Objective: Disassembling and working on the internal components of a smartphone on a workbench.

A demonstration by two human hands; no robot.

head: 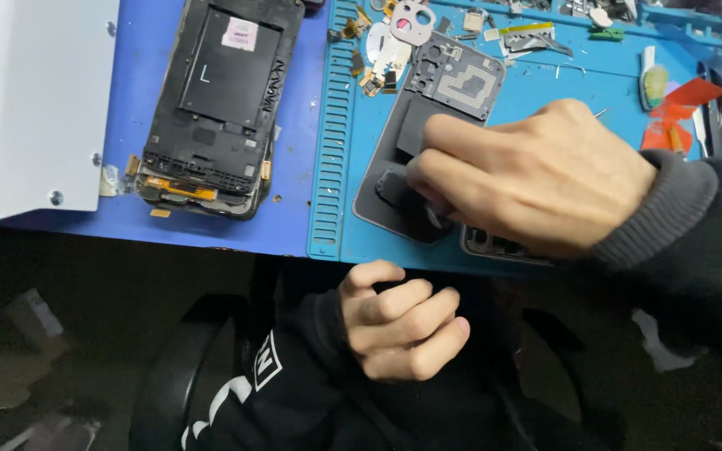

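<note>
**benchrat:** Head cam question: where's the part being worked on relative to the hands?

**solderpaw:** The right hand (536, 179) is right on it. It comes in from about 3 o'clock, fingers curled down and pressing or pinching on the dark phone back cover (394, 188) lying on the blue mat (332, 125). I can't see what's under the fingertips, so can't tell if anything small is pinched there.

**benchrat:** Which way does the cover run?

**solderpaw:** Long axis goes roughly from 7 o'clock near the worktop edge up to 1 o'clock, where the grey inner plate with the coil (461, 79) sits at its far end. The hand covers the near right part.

**benchrat:** And the left hand?

**solderpaw:** The left hand (403, 321) is off the worktop, at 6 o'clock from the cover, loosely fisted over the lap, holding nothing I can see. So the right is much nearer.

**benchrat:** Other stuff?

**solderpaw:** A stripped phone frame (223, 100) well apart at 10 o'clock, loose small parts (390, 42) at 12.
</note>
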